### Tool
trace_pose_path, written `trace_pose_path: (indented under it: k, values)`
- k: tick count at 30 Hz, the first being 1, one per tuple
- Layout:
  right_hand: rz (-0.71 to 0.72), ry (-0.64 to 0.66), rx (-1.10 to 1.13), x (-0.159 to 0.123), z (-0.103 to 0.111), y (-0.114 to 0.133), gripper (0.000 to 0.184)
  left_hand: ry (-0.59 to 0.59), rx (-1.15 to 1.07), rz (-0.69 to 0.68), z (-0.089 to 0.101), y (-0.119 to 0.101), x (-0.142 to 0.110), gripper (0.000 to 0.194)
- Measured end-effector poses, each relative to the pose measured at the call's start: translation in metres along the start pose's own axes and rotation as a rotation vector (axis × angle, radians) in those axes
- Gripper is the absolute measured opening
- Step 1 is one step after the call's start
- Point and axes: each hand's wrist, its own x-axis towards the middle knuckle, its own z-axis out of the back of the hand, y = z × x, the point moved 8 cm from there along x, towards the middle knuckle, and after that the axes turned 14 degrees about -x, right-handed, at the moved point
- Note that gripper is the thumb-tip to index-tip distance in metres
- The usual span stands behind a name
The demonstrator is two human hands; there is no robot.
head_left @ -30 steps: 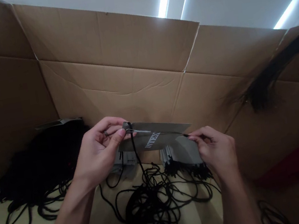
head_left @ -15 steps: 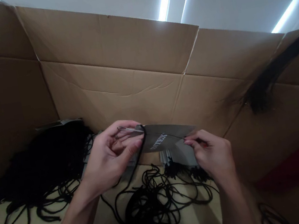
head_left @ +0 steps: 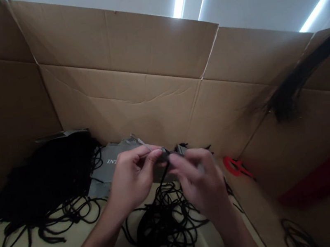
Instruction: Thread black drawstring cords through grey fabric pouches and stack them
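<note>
My left hand (head_left: 134, 176) is closed in a pinch on a small grey card (head_left: 164, 153), seen nearly edge-on. A thin pale wire loop (head_left: 138, 139) sticks up from between those fingers. From the card a black cord (head_left: 163, 174) runs down to a tangled heap of black cord (head_left: 166, 232) on the table. My right hand (head_left: 201, 176) is blurred, its fingers curled together against the card beside the cord; what they pinch is hidden. Behind my left hand lie grey printed cards (head_left: 104, 166).
A large pile of black cords (head_left: 42, 176) sits at the left. Cardboard walls (head_left: 150, 67) close off the back and sides. Red-handled scissors (head_left: 237, 165) lie at right, near a red surface (head_left: 315, 183). A black brush-like bundle (head_left: 286, 100) hangs at upper right.
My right hand has moved left, up to my left hand, from the card's far end. The card has turned nearly edge-on. The scissors and the printed cards behind have come into view.
</note>
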Motion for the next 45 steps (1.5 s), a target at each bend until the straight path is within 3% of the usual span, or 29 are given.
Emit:
trace_pose_path:
  k: [1, 3, 9, 13, 16, 19, 26, 29, 32, 36, 45]
  values:
    - [0.08, 0.022, 0.031, 0.0, -0.001, 0.011, 0.04, 0.047, -0.016, 0.029, -0.004, 0.002, 0.0, 0.022]
    - [0.113, 0.066, 0.109, 0.001, 0.001, 0.019, 0.035, 0.128, -0.056, 0.093, -0.01, 0.008, -0.001, 0.025]
    - [-0.173, 0.089, 0.371, 0.012, 0.03, -0.01, 0.01, 0.208, -0.081, 0.245, -0.017, 0.024, -0.001, 0.029]
    - [-0.346, 0.097, 0.699, 0.01, 0.034, -0.025, 0.032, 0.24, 0.021, 0.279, -0.023, 0.033, -0.002, 0.036]
    - [-0.454, 0.003, 0.981, 0.008, 0.036, -0.033, 0.027, 0.262, 0.081, 0.306, -0.025, 0.042, -0.004, 0.039]
    - [-0.504, -0.088, 1.078, 0.009, 0.047, -0.041, 0.023, 0.32, 0.202, 0.315, -0.025, 0.05, -0.007, 0.04]
    - [-0.578, -0.165, 0.857, 0.001, 0.064, -0.072, 0.019, 0.521, 0.212, 0.595, -0.025, 0.078, -0.026, 0.035]
    - [-0.554, -0.035, 0.523, -0.004, 0.057, -0.069, 0.017, 0.569, 0.167, 0.609, -0.03, 0.073, -0.029, 0.034]
    - [-0.409, 0.167, 0.258, -0.001, 0.039, -0.052, 0.02, 0.581, 0.011, 0.617, -0.039, 0.062, -0.03, 0.032]
    - [-0.262, 0.269, 0.207, 0.005, 0.021, -0.034, 0.019, 0.575, -0.098, 0.637, -0.045, 0.053, -0.033, 0.031]
    - [-0.286, 0.194, 0.296, 0.011, 0.018, -0.023, 0.014, 0.6, -0.055, 0.588, -0.049, 0.051, -0.038, 0.032]
